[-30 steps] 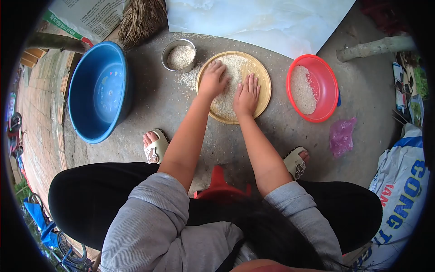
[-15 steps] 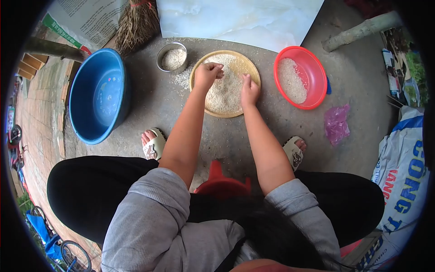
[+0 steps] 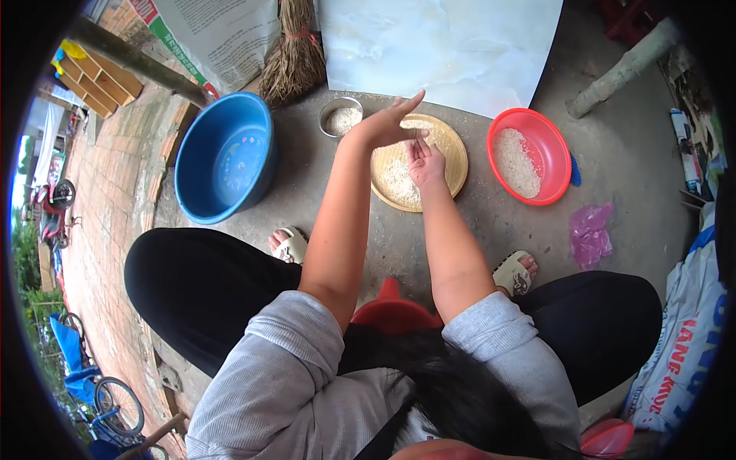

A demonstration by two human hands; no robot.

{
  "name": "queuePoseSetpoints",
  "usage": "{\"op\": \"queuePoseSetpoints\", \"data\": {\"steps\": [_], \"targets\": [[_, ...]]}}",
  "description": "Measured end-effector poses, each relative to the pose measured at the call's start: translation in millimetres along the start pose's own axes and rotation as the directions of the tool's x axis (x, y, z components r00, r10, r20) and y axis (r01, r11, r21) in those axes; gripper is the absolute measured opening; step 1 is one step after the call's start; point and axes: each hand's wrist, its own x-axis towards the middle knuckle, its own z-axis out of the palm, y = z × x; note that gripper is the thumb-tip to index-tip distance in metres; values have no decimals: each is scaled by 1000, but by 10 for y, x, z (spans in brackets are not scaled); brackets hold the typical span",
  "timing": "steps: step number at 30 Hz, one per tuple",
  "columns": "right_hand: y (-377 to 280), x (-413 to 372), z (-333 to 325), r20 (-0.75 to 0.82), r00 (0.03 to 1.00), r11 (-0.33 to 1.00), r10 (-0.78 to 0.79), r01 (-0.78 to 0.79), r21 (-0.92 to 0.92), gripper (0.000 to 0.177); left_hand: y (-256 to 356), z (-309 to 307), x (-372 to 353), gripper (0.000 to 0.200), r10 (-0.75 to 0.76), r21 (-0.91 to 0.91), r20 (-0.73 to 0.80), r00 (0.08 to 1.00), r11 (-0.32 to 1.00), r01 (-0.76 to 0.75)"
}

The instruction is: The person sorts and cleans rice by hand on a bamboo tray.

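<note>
Left hand (image 3: 387, 123) poised above right hand (image 3: 424, 162), over the round tray (image 3: 458, 157)
The left is flat, fingers stretched out; the right lies palm up, loosely cupped, nothing pinched. Rice (image 3: 399, 182) covers the tray's near side. The tray sits toward the concrete floor's (image 3: 322, 211) far edge, between a metal bowl (image 3: 341, 116) and a red bowl (image 3: 560, 165).

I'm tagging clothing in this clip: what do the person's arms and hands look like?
Both the left hand and right hand are bare, ungloved, forearms uncovered. Grey ribbed sleeves are pushed up to about the elbows. No watch or bracelet shows.
</note>
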Motion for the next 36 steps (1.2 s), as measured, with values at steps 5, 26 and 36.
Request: {"op": "queuePoseSetpoints", "data": {"steps": [5, 26, 36], "targets": [[-161, 165, -302, -19, 994, 992, 104, -105, -65, 35, -413, 111, 14, 71, -191, 64, -348, 918, 972, 227], [-372, 33, -529, -133, 988, 863, 82, -137, -486, 57, -651, 936, 260, 58, -206, -309, 139, 969, 920, 240], [-509, 267, -891, -195, 977, 770, 87, -190, -609, 36, -1083, 1868, 140, 32, 8, 109, -344, 939, 994, 32]]}}
